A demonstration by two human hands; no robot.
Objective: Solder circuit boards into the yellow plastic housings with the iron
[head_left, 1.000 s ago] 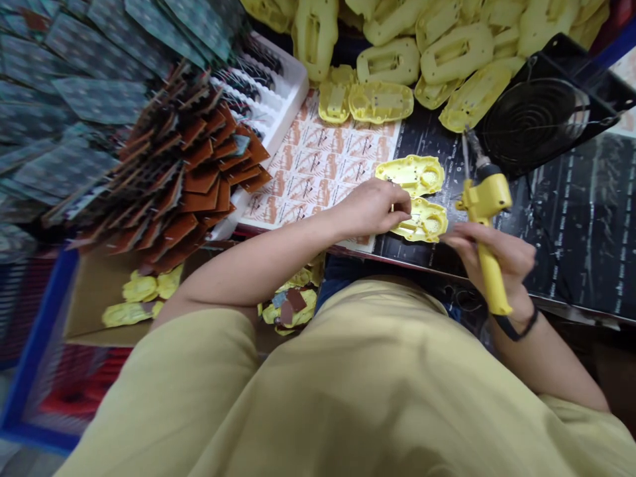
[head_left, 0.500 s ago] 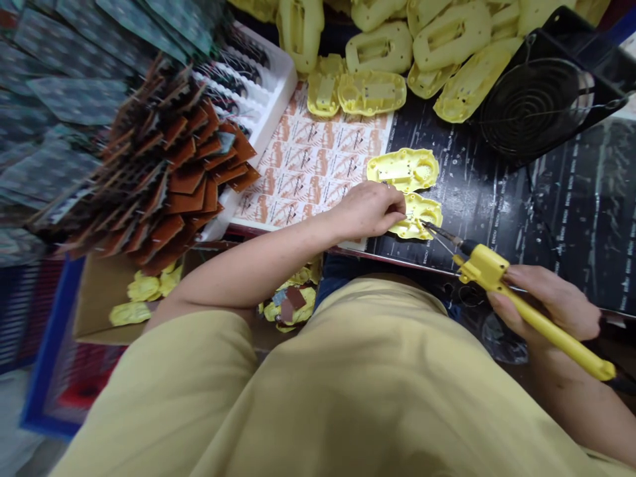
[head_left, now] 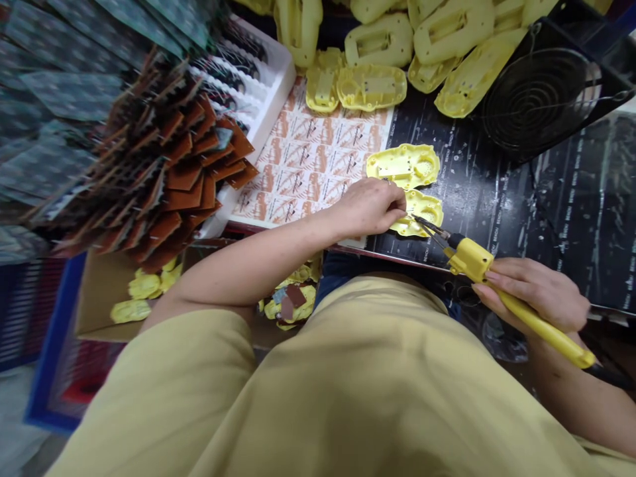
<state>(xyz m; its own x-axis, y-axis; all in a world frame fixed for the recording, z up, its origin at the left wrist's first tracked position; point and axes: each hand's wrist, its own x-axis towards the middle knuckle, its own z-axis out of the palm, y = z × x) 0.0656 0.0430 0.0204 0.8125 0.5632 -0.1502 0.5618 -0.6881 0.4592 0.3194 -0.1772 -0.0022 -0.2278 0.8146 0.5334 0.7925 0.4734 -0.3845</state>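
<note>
My right hand [head_left: 539, 291] is wrapped round the yellow handle of a soldering iron [head_left: 521, 308], which has a feed guide beside its tip. That tip points left into a yellow plastic shell half [head_left: 424, 211] lying at the mat's front edge. At the left end of the same shell, my left hand [head_left: 372, 204] has its fingers bent and pressed together; whatever they pinch is hidden behind them. Just beyond lies a second yellow shell half [head_left: 405, 165], its inner side facing up, close to my left fingertips.
Yellow shells [head_left: 372, 86] are heaped at the back. A black fan [head_left: 541, 99] stands back right. Brown circuit boards [head_left: 183, 179] pile up at left beside a white foam tray [head_left: 278, 73]. A sheet of printed labels [head_left: 303, 165] lies flat. A cardboard box [head_left: 99, 291] sits below.
My right hand has shifted left with the soldering iron, so the tip sits further left in the near shell, closer to my left fingers. My left hand stays nearly still.
</note>
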